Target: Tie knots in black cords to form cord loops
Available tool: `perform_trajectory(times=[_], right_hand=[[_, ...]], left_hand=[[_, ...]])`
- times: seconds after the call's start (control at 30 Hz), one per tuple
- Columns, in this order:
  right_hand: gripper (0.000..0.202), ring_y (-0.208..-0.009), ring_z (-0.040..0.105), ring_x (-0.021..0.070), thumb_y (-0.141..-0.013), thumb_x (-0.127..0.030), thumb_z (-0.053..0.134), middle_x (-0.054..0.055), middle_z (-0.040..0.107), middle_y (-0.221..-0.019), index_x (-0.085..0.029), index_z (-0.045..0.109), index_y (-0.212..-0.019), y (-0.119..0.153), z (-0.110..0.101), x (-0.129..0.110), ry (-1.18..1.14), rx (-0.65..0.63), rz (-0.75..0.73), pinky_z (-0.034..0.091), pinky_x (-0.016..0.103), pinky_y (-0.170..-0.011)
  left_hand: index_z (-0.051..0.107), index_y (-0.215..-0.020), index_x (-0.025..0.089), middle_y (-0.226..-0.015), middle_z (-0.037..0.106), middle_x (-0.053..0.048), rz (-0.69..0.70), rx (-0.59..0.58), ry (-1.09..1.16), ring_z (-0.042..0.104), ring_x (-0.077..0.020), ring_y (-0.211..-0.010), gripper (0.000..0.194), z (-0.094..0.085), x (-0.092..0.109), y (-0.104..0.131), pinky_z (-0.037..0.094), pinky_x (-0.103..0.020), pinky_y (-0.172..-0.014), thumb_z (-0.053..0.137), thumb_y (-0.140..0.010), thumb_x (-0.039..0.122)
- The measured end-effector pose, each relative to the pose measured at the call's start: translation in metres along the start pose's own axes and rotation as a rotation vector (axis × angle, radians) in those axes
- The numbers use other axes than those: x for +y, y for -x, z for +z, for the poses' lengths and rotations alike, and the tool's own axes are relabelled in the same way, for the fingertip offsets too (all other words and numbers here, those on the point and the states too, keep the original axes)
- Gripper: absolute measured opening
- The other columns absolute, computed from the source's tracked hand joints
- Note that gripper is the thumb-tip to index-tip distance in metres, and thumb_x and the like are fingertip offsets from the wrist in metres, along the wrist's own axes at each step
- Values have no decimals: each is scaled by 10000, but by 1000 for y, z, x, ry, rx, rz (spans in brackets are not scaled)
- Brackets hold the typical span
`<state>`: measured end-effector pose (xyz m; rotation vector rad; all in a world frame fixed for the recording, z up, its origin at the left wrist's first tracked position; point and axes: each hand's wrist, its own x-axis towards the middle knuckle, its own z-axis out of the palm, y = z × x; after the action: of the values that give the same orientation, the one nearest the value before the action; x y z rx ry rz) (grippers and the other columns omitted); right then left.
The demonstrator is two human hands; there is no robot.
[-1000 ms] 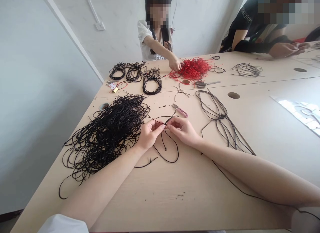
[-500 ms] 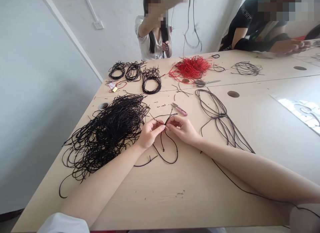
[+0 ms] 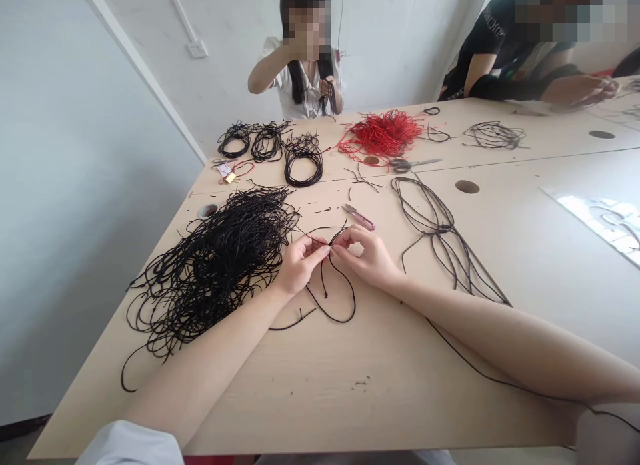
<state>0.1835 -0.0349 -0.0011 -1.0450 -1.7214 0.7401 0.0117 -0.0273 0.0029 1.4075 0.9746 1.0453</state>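
Observation:
My left hand (image 3: 300, 264) and my right hand (image 3: 367, 255) meet above the table, both pinching a thin black cord (image 3: 354, 298) where its strands cross. A loop of this cord hangs below the fingertips, and short ends stick out above them. Just beyond my right hand lies a pair of small pink-handled snips (image 3: 360, 216). To the left of my left hand spreads a large tangled heap of black cords (image 3: 225, 258).
Bundled black cord (image 3: 443, 229) lies right of my right hand. Farther back are coiled black cords (image 3: 303, 168), a red cord pile (image 3: 385, 133) and scissors (image 3: 413, 165). A person (image 3: 310, 85) holds cords across the table (image 3: 320, 398); another sits back right.
The person across the table has lowered the raised arm and drawn it toward the face. My hands stay almost in place, still pinching the cord.

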Motion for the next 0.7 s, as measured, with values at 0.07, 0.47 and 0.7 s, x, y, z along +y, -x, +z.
perform_trajectory(times=[0.07,0.47,0.7], right_hand=[[62,-771,569,165,-825,-236,557,25,609,-799,-210,590,-779,0,0,-1,-6,-8,6,467,325,-731],[61,-736,539,153,-797,-183,523,15,577,-764,-210,522,-742,0,-1,1,3,-50,-38,447,310,-713],[40,-767,535,156,-813,-191,515,20,566,-802,-215,517,-782,1,0,2,38,-29,-44,452,304,-704]], left_hand=[[609,-867,159,-772,643,-30,-1,-11,-7,595,-144,-729,179,0,0,0,470,-287,-734,655,-774,306],[607,-859,162,-797,633,-37,-19,-111,13,577,-141,-732,142,-1,-1,0,466,-278,-715,633,-790,284],[613,-796,165,-754,612,-24,5,-109,-13,566,-143,-718,125,-1,1,-1,458,-273,-703,638,-778,286]])
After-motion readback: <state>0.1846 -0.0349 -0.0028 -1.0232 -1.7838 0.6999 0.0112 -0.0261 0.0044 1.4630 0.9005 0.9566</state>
